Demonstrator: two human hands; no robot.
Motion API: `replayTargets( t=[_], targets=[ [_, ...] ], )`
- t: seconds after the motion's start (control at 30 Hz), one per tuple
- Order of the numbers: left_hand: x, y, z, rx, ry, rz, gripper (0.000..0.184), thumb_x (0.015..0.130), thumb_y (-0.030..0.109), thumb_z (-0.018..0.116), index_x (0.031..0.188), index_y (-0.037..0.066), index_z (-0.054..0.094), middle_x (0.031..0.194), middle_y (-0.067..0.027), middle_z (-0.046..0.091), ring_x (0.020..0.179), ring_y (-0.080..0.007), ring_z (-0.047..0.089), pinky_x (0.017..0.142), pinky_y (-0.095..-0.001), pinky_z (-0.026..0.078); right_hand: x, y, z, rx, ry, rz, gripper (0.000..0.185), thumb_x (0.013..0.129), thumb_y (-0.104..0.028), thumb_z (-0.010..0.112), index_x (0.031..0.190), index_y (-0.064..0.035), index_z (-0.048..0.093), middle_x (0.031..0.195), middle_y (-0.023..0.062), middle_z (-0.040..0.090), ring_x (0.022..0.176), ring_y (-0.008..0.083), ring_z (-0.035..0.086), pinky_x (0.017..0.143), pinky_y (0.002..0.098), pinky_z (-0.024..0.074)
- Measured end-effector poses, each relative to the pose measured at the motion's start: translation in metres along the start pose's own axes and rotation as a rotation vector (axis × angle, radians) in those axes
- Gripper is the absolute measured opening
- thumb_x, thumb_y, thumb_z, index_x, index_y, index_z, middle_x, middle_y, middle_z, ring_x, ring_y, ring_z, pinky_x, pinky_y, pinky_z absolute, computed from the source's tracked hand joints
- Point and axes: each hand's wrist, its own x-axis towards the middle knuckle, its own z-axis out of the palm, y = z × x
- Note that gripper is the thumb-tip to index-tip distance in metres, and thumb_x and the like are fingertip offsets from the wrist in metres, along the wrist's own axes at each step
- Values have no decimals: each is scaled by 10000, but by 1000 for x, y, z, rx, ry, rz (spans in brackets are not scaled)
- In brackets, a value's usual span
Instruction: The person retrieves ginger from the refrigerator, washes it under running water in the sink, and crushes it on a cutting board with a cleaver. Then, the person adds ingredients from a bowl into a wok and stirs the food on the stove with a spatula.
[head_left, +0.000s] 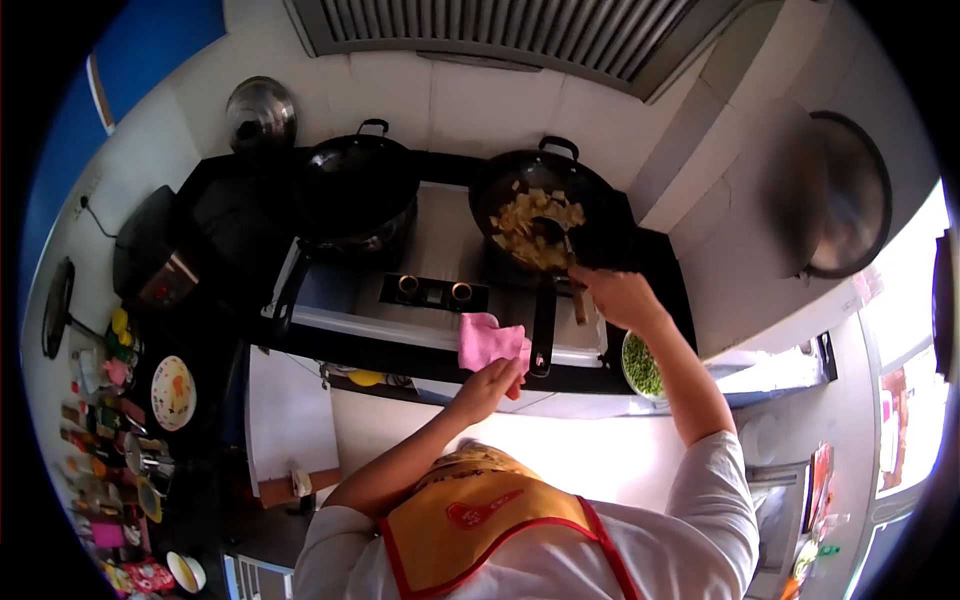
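My right hand (615,295) is closed round the handle of a spatula (579,303), whose blade reaches into the black wok (600,225) on the right burner. Yellowish chopped food (530,228) lies in that wok. Near the stove's front edge my left hand (492,383) grips a pink cloth (487,340). The cloth is just left of the wok's long handle (543,325), and whether the two touch is unclear.
A second black wok (358,185) stands on the left burner. A bowl of chopped greens (641,365) is by my right forearm. Further left are a patterned plate (173,393) and several jars and bottles. A metal lid (262,113) leans against the back wall.
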Motion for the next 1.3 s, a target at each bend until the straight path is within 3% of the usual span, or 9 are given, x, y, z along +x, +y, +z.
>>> replayTargets(
  t=[0.07, 0.13, 0.2, 0.3, 0.33, 0.37, 0.4, 0.6, 1.3],
  targets=[
    [-15, -11, -14, -36, 37, -2, 410, 962, 407, 340, 840, 64, 530, 721, -17, 544, 683, -103, 539, 706, -241, 439, 7, -19, -38, 413, 143, 47, 209, 835, -127, 518, 1036, -104, 571, 678, 101, 600, 589, 241, 595, 556, 312, 485],
    [-30, -21, -23, -85, 100, -37, 392, 964, 391, 343, 840, 65, 525, 721, -21, 543, 685, -115, 551, 711, -252, 454, 4, -48, -81, 1181, 133, 141, 251, 905, -266, 455, 841, -53, 570, 592, 67, 530, 517, 198, 517, 627, 346, 483],
    [-42, -29, -29, -113, 175, -66, 406, 962, 392, 341, 851, 44, 517, 687, -34, 541, 670, -113, 546, 681, -236, 437, 3, -66, -102, 1547, 449, -478, 494, 934, -400, 372, 637, -21, 484, 523, 48, 449, 412, 174, 417, 685, 472, 474],
    [-60, -44, -39, -194, 222, -145, 384, 965, 368, 340, 855, 47, 519, 701, -33, 539, 698, -124, 552, 705, -261, 448, -7, -118, -157, 1891, 608, -1128, 666, 906, -585, 250, 538, -55, 414, 415, 33, 341, 357, 157, 313, 765, 587, 427],
    [-64, -57, -42, -243, 239, -165, 376, 967, 358, 339, 856, 49, 520, 710, -34, 539, 703, -127, 553, 711, -269, 451, -11, -121, -176, 1834, 534, -1207, 552, 952, -477, 245, 560, -123, 404, 422, 11, 375, 343, 139, 376, 720, 484, 465],
    [-71, -49, -40, -193, 264, -155, 372, 971, 351, 326, 851, 55, 516, 726, -37, 537, 703, -130, 552, 715, -277, 450, -8, -129, -186, 1802, 646, -1387, 528, 973, -405, 234, 574, -122, 434, 432, 22, 413, 365, 135, 442, 725, 458, 492],
    [-76, -46, -42, -171, 272, -209, 388, 972, 358, 310, 839, 51, 508, 718, -43, 528, 696, -131, 544, 726, -277, 446, -44, -119, -192, 1974, 332, -1167, 465, 963, -353, 321, 608, -116, 505, 466, 29, 494, 377, 143, 492, 572, 345, 520],
    [-96, -33, -44, -286, 297, -165, 394, 971, 363, 293, 842, 41, 478, 735, -54, 507, 705, -141, 521, 740, -290, 433, -64, -128, -197, 1810, 371, -1191, 458, 956, -353, 329, 605, -117, 504, 468, 30, 494, 380, 145, 489, 573, 346, 516],
    [-105, -26, -50, -316, 358, -206, 389, 963, 386, 310, 865, 43, 466, 746, -56, 493, 719, -142, 497, 769, -288, 418, -52, -140, -189, 1774, 335, -1176, 434, 932, -352, 357, 593, -122, 500, 475, 34, 494, 391, 150, 481, 578, 349, 501]
  ],
)
